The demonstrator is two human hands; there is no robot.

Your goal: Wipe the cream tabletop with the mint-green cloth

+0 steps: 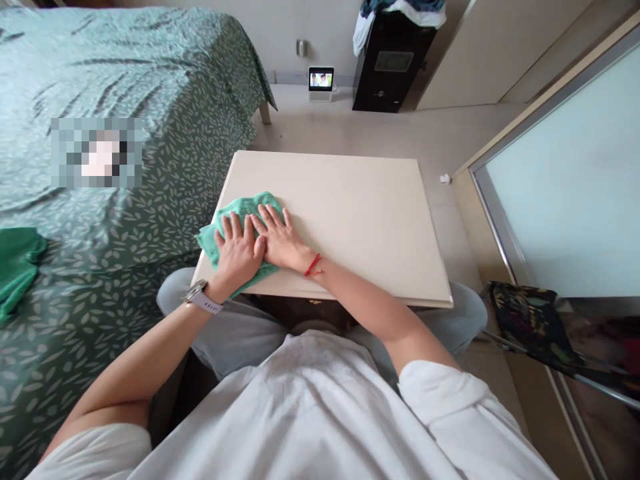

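A green cloth (257, 200) lies spread over the left part of a small cream-topped table (360, 220), with one corner hanging past the left edge. My left hand (237, 252) presses flat on the cloth, fingers stretched out and pointing away from me. Beside it, my right hand (278, 237) also rests on the cloth with its fingers spread, and its thumb side touches my left hand. A watch (203, 295) is on my left wrist and a red string bracelet (313, 265) on my right.
To the left stands a bed with a green leaf-patterned sheet (165, 167); another green cloth (17, 267) lies on it. Beyond the table are a lit screen device (321, 81) and a black cabinet (387, 67). A frosted sliding door (565, 173) stands right, near dark floral fabric (530, 323).
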